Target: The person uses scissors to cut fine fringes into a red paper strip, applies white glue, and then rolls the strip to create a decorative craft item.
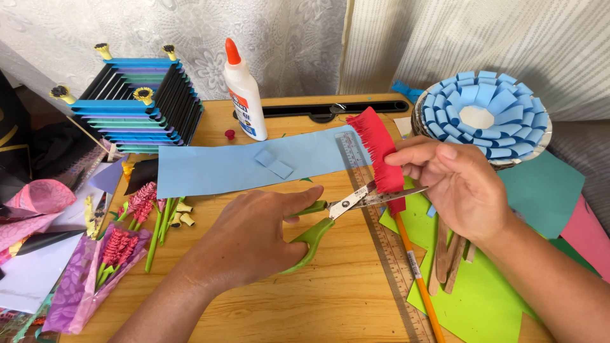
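Now the left hand grips green-handled scissors, blades parted around the lower edge of a red fringed strip. Right of them, the right hand pinches that strip, holding it above the wooden tabletop. Beneath lie a ruler and pencil; a glue bottle stands farther back.

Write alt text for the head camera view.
A person's left hand works green-handled scissors into a fringed red paper strip held up by the right hand, above a wooden table. A clear ruler, blue paper sheet, glue bottle and paper crafts lie around.
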